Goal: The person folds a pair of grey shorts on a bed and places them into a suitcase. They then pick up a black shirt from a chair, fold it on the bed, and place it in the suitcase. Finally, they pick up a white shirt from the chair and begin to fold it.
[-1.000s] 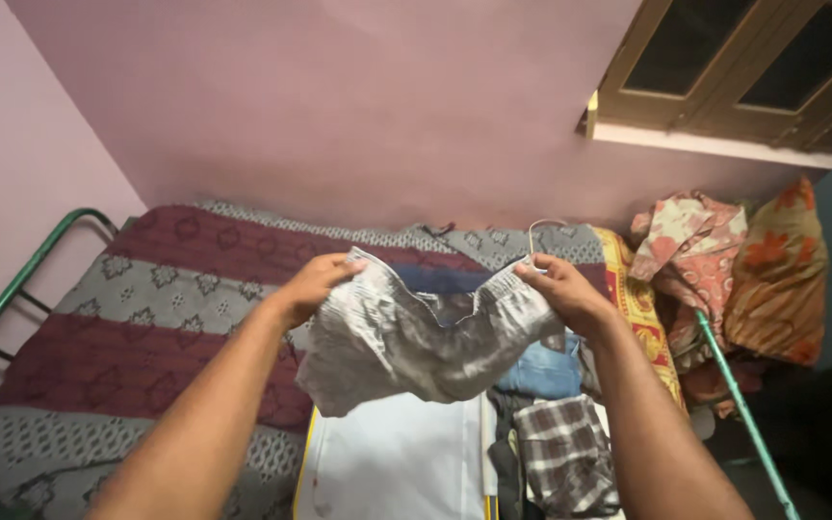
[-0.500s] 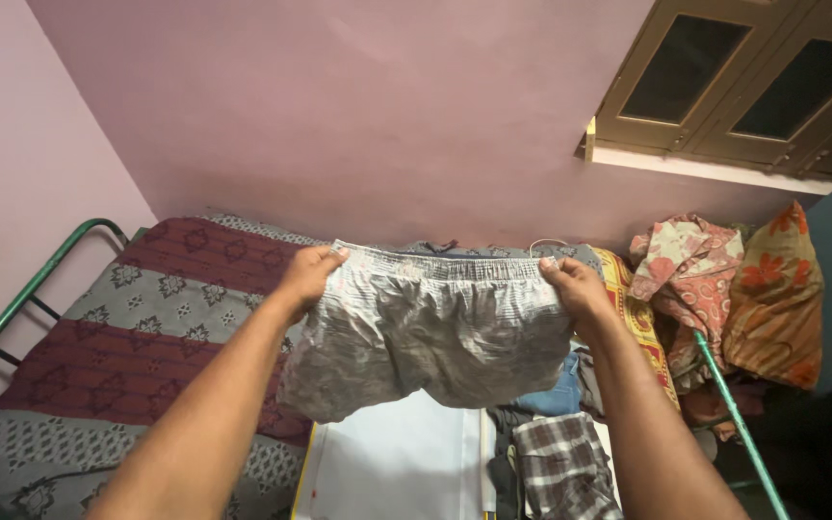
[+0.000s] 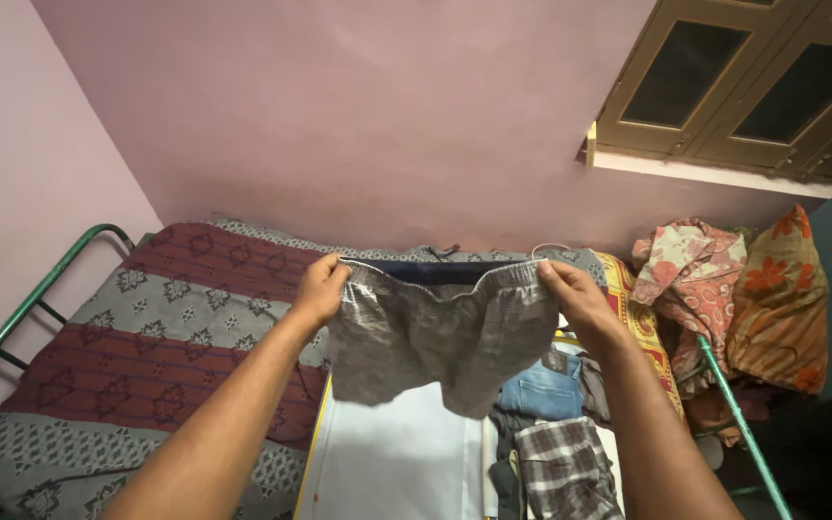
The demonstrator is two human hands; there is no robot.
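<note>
I hold a pair of grey patterned shorts (image 3: 440, 332) up in the air over the bed, waistband on top and legs hanging down. My left hand (image 3: 321, 289) grips the left end of the waistband. My right hand (image 3: 572, 292) grips the right end. The waistband sags a little between the two hands and the shorts hang flat. Below them lies a white cloth (image 3: 397, 462) with a yellow edge.
A bed with a maroon and grey patterned cover (image 3: 146, 337) and a green metal frame (image 3: 21, 299) fills the left. Jeans (image 3: 541, 390) and a checked garment (image 3: 560, 467) lie lower right. Floral clothes (image 3: 724, 289) pile at the right under a wooden window (image 3: 743, 87).
The shorts went from bunched to stretched wide by the waistband, then my hands came slightly closer, so the waistband now sags and the legs hang narrower.
</note>
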